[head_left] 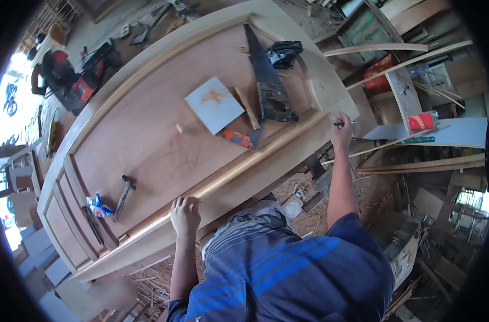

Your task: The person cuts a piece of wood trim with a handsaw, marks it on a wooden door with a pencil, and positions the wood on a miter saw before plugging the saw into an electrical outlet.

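Note:
A large wooden panel [147, 145] with a raised, rounded border lies before me. My left hand [185, 216] curls its fingers over the shiny wooden moulding [217, 181] along the near side. My right hand [341, 134] is at the panel's right corner, pinching a slim dark pen [338, 124] against or just above the pale wood; contact is unclear. Between the hands, on the panel, lie a white square board [214, 104] with a brown stain, a wood strip [246, 108], a handsaw [266, 80] and an orange-and-grey piece [238, 138]. Further left is a hammer [124, 197].
A blue-white packet [98, 206] lies near the panel's left end, a black plastic bag [284, 54] near its far right. A red-and-black power saw [75, 75] stands beyond the left edge. At right are a red can [422, 121], a green-handled tool [418, 139] and long wood strips [427, 163].

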Tool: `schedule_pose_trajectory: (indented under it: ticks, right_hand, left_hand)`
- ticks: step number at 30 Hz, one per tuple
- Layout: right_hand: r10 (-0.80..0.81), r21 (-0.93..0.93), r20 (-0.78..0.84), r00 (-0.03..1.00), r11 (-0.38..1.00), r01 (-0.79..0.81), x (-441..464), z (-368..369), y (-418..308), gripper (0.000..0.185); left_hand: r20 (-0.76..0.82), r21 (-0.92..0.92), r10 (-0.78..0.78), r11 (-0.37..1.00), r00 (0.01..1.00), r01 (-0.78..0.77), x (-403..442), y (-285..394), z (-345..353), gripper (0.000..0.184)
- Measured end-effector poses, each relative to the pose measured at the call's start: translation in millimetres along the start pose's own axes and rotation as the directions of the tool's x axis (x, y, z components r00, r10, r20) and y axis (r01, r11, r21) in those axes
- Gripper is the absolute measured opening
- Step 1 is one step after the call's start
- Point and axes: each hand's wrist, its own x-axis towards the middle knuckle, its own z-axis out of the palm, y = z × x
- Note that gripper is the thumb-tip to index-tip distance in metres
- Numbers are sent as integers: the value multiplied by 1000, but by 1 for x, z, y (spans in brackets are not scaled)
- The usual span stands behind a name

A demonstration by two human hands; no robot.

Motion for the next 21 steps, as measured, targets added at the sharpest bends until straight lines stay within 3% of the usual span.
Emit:
schedule_pose_trajectory:
  ticks: [4, 7, 16, 21]
  right_hand:
    - [108, 4, 131, 985, 994, -109, 13, 5, -7, 37]
    - [24, 48, 124, 992, 998, -30, 10, 10, -6, 31]
    - [159, 30, 272, 949, 984, -174, 19, -5, -24, 28]
    - [127, 107, 325, 937, 980, -170, 21, -3, -21, 27]
  left_hand:
    - [16, 26, -14, 1000, 1000, 14, 3, 3, -1, 11]
    - [36, 59, -17, 998, 999, 14, 6, 10, -3, 12]
    - [89, 120, -29, 993, 996, 18, 5, 9, 0, 14]
    - [88, 153, -14, 988, 996, 1, 2, 9, 5, 15]
